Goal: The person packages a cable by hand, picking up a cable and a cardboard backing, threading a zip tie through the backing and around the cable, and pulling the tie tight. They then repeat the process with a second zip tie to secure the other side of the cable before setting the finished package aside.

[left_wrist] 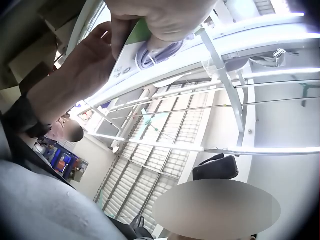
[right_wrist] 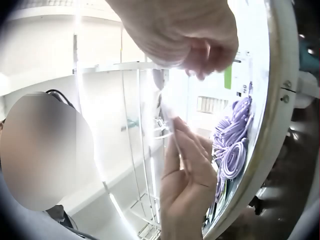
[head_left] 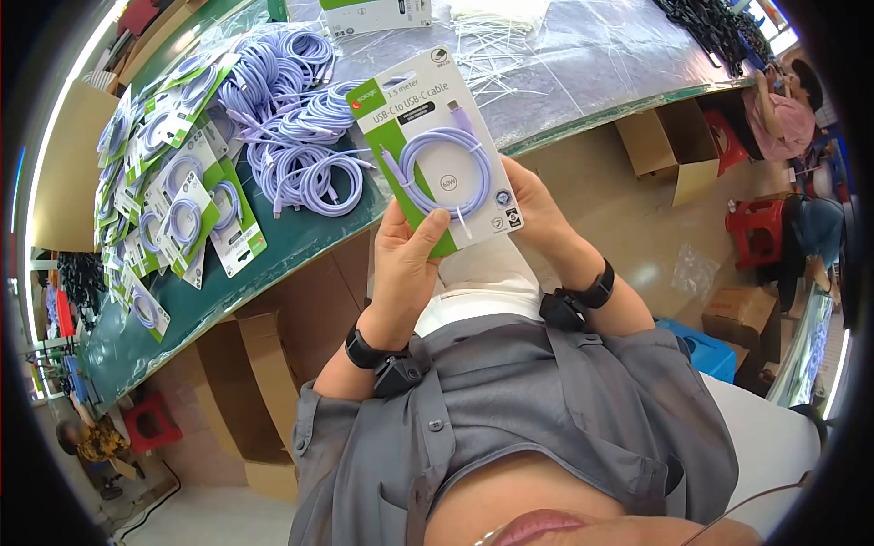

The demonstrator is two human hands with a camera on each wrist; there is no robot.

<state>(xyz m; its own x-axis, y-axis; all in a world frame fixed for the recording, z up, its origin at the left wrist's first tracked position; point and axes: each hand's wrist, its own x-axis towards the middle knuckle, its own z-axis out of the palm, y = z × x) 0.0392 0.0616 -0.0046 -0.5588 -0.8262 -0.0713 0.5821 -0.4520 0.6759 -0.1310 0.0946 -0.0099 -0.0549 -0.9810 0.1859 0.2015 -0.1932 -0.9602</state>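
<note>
In the head view the person holds a packaged cable [head_left: 437,155], a white and green card labelled USB-C to USB-C with a coiled lilac cable on its face, up in front of the chest and just above the near edge of the green table [head_left: 300,241]. The left hand [head_left: 405,259] grips the card's lower left corner, thumb curled over the front and fingers behind. The right hand [head_left: 537,214] sits behind the card's right edge, its fingers hidden by the card, so how they lie cannot be told from here. On the table behind the card lies a heap of loose lilac cables [head_left: 296,127], and to its left a spread of finished packs [head_left: 173,200] runs along the table. A cardboard box [head_left: 678,150] stands under the far end of the table, and a red stool [head_left: 756,227] stands on the floor to the right. In the left wrist view the left hand [left_wrist: 165,20] fills the top edge, its fingers curled round the packaged cable [left_wrist: 150,50], with the right hand [left_wrist: 80,75] touching the card's far side. In the right wrist view the right hand [right_wrist: 190,35] pinches the pale edge of the packaged cable [right_wrist: 172,107] from above, while the left hand [right_wrist: 192,175] holds it from below, fingers upright along it; loose lilac cables [right_wrist: 232,140] show at the right.
</note>
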